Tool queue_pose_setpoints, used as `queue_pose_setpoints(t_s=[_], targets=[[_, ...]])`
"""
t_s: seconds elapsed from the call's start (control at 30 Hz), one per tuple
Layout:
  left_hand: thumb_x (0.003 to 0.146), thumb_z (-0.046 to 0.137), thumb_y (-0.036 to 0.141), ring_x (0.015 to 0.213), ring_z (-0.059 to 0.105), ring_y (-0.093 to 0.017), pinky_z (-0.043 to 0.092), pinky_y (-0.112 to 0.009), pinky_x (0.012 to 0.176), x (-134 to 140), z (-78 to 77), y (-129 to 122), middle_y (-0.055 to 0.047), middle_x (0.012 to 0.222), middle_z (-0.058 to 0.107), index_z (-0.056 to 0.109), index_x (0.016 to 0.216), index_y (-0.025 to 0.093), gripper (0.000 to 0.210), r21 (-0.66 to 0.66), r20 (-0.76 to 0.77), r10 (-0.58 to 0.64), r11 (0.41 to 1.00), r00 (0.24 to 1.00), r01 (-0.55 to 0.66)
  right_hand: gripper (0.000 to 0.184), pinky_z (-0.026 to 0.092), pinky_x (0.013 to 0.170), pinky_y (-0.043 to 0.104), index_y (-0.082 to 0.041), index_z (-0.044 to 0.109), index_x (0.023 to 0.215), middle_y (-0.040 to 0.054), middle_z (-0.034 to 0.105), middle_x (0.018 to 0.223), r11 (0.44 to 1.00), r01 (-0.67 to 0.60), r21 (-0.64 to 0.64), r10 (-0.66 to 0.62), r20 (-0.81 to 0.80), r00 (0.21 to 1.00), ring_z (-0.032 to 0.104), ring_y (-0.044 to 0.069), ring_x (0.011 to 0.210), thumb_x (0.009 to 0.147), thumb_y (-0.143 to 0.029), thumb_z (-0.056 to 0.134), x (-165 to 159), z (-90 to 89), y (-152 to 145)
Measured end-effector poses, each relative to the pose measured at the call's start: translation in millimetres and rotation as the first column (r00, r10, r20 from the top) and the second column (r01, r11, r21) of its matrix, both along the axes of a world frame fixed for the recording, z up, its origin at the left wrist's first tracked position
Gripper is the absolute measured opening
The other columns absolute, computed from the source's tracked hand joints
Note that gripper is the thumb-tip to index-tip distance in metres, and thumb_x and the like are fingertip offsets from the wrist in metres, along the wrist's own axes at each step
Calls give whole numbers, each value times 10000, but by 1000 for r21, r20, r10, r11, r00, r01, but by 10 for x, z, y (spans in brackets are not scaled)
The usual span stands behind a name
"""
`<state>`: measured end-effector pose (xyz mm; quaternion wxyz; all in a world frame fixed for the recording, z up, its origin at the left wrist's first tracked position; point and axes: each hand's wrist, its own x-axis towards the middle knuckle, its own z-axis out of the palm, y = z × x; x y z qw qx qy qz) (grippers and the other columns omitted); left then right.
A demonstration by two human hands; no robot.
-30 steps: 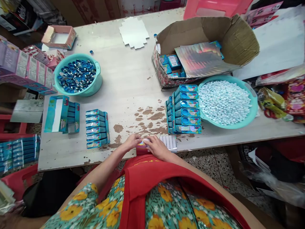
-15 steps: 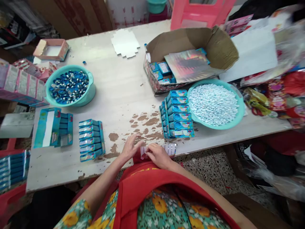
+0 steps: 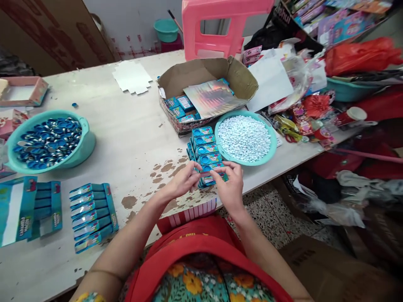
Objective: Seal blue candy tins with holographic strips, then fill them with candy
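At the near end of a row of small blue boxes [image 3: 206, 149], both hands have their fingertips pinched. My left hand [image 3: 184, 181] and my right hand [image 3: 229, 184] hold a thin, narrow strip [image 3: 206, 172] stretched between them, seemingly a sticker. It lies over the nearest boxes, but whether it touches them I cannot tell. The boxes have round recesses on their upturned ends. Below my hands, a sheet with pale stripes [image 3: 201, 208] rests along the table edge by the red apron [image 3: 189, 243].
A bowl of pale blue candies [image 3: 270, 158] stands right of the boxes, with a cardboard box [image 3: 208, 69] behind. On the left are a bowl of blue and silver pieces [image 3: 90, 142], another box row [image 3: 92, 214] and an open blue carton [image 3: 27, 209]. Clutter covers the far right.
Both hands have moved from the striped sheet at the table edge up to the near end of the box row, the strip now held between them. The view has shifted right.
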<state>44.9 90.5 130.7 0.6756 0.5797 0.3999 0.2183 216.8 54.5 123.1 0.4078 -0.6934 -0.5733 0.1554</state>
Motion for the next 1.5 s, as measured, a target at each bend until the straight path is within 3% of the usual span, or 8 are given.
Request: queue_pose_setpoints(t_s=[0.27,0.43,0.6,0.7,0.83,1.0,1.33,1.5], targets=[[835,462,319,378,447,-68,318,-176,417,246,-427,155,87,546,487,336,909,208,184,-240,153,138,966,978,-99,192,460,778,340,-176,588,755,54,622,879,986,105,-130,-140,-292,946,575,184,814,692,-338,669,151,-384,248],[853,450,371,370,468,-89,341,-192,421,299,-688,45,90,527,478,355,954,204,218,-161,-86,161,972,983,-173,188,455,683,317,-182,552,716,19,619,755,985,64,-158,-99,-224,970,539,156,661,711,-341,653,267,-372,325],[831,512,433,616,573,-134,425,-241,580,-280,-748,-232,4,712,594,497,1056,180,338,57,-368,125,992,921,-112,164,447,828,387,-182,565,950,67,614,925,985,129,118,-119,-90,989,563,199,867,812,-269,584,232,-156,55],[712,658,427,849,596,-181,448,-252,686,-828,-750,-618,-36,930,643,592,1024,202,391,-84,-348,-78,995,934,52,141,463,807,359,-218,569,973,56,596,953,973,-150,173,162,-60,985,554,191,883,832,-232,577,10,-124,-293],[702,627,386,645,582,-162,428,-243,570,-1208,-875,-1149,-11,670,612,572,764,171,230,-321,-379,-123,947,917,-5,155,501,744,297,-232,583,1010,39,587,932,678,-727,-107,685,-266,678,575,164,854,874,-197,518,-484,-435,-621],[769,525,445,531,551,-139,411,-240,536,-1226,-1111,-1356,12,560,551,521,751,155,291,-298,-401,148,912,904,-282,450,459,926,397,-217,505,1210,97,516,1151,415,-854,-313,855,-188,484,489,232,1101,783,-152,630,-985,-967,-707],[736,521,450,478,501,-128,371,-235,488,-1215,-1250,-1376,34,483,492,529,716,160,291,-354,-408,293,822,865,-446,362,455,943,429,-203,567,1146,114,462,1290,239,-863,-445,961,-17,275,434,266,1184,793,-148,622,-1054,-1045,-715],[725,509,449,483,498,-122,378,-235,491,-1215,-1246,-1353,34,532,500,531,716,156,293,-336,-397,289,837,871,-432,545,457,952,404,-186,446,1282,116,485,1251,303,-857,-416,926,-83,367,456,239,1172,773,-143,636,-1077,-1096,-716]])
